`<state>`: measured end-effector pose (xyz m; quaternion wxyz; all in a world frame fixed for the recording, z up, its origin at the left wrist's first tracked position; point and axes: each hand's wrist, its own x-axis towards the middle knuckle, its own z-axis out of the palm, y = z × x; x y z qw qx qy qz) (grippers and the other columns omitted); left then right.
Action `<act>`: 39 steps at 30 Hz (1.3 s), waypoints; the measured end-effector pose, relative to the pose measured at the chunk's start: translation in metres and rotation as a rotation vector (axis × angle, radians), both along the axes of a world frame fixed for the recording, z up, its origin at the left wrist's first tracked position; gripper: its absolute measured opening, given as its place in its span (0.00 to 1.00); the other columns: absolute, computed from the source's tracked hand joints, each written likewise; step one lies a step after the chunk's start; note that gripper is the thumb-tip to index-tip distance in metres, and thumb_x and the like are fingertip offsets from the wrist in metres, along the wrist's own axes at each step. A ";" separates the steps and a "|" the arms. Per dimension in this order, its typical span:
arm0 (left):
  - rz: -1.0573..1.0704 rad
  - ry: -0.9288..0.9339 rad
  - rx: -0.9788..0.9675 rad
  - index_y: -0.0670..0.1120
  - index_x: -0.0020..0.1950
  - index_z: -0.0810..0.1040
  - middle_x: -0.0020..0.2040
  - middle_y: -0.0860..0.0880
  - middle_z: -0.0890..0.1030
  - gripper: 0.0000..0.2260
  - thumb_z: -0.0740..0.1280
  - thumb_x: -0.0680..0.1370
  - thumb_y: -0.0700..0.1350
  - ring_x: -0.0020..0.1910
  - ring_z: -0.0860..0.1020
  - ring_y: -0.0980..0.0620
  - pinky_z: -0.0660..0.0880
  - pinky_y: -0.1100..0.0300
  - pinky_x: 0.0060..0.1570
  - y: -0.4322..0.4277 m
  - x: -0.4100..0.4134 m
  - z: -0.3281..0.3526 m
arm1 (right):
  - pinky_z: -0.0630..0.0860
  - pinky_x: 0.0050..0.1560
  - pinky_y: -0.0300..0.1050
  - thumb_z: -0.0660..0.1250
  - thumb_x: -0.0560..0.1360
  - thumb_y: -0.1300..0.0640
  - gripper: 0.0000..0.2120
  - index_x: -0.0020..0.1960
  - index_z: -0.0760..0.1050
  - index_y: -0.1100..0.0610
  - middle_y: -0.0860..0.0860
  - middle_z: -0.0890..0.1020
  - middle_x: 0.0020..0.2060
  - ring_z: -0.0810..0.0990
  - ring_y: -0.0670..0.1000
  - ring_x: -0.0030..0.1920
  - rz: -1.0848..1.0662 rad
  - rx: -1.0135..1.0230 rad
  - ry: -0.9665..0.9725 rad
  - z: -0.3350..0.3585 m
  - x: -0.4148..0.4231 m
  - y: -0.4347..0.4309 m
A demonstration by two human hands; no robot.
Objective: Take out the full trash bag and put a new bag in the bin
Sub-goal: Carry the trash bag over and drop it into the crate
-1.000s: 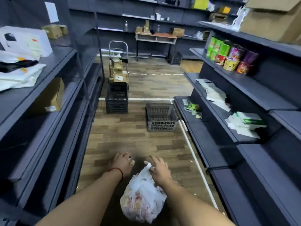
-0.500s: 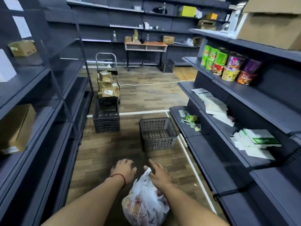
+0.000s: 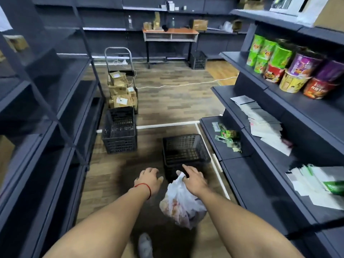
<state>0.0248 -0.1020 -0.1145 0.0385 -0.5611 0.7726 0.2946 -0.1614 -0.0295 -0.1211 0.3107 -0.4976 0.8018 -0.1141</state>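
A full white translucent trash bag [image 3: 183,207] hangs above the wooden floor in front of me, its neck bunched together. My right hand [image 3: 194,180] is shut on that neck and carries the bag. My left hand [image 3: 149,180] is a short way to the left of the bag, not touching it, fingers loosely apart and holding nothing. A red string sits on the left wrist. No trash bin shows in the head view.
A black plastic crate [image 3: 186,153] stands on the floor just beyond my hands; a second crate [image 3: 120,135] is further left, with a hand trolley of cardboard boxes [image 3: 121,90] behind it. Dark shelving [image 3: 260,164] lines both sides of the aisle. My shoe [image 3: 145,244] is below.
I have moved forward along the aisle, so the nearer crate is now right beyond my hands. My left hand has drawn away from the bag's neck; the right still grips it.
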 end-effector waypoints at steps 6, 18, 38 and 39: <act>-0.047 0.054 -0.026 0.50 0.67 0.70 0.71 0.49 0.68 0.19 0.59 0.79 0.56 0.71 0.65 0.46 0.68 0.47 0.67 -0.119 -0.047 -0.011 | 0.62 0.72 0.54 0.53 0.76 0.32 0.32 0.76 0.56 0.41 0.45 0.60 0.76 0.63 0.57 0.73 -0.109 -0.004 0.005 -0.004 -0.057 -0.101; -0.149 0.010 0.026 0.51 0.70 0.67 0.73 0.50 0.66 0.21 0.58 0.79 0.57 0.73 0.62 0.46 0.65 0.44 0.69 -0.284 -0.122 -0.018 | 0.65 0.69 0.59 0.54 0.75 0.30 0.34 0.77 0.56 0.42 0.49 0.61 0.77 0.63 0.58 0.73 -0.193 -0.063 0.001 0.008 -0.144 -0.259; 0.112 -0.021 0.086 0.51 0.70 0.67 0.73 0.52 0.66 0.20 0.57 0.79 0.55 0.73 0.60 0.50 0.64 0.46 0.68 -0.475 -0.269 -0.148 | 0.69 0.66 0.51 0.63 0.74 0.56 0.25 0.71 0.70 0.52 0.51 0.74 0.68 0.73 0.56 0.65 0.177 -0.023 0.157 -0.151 -0.263 -0.484; 0.122 -0.011 0.075 0.51 0.71 0.67 0.73 0.51 0.66 0.21 0.56 0.79 0.56 0.73 0.61 0.49 0.63 0.46 0.69 -0.481 -0.272 -0.165 | 0.71 0.65 0.52 0.64 0.71 0.55 0.25 0.69 0.72 0.53 0.52 0.77 0.66 0.75 0.56 0.63 0.186 -0.041 0.172 -0.169 -0.266 -0.490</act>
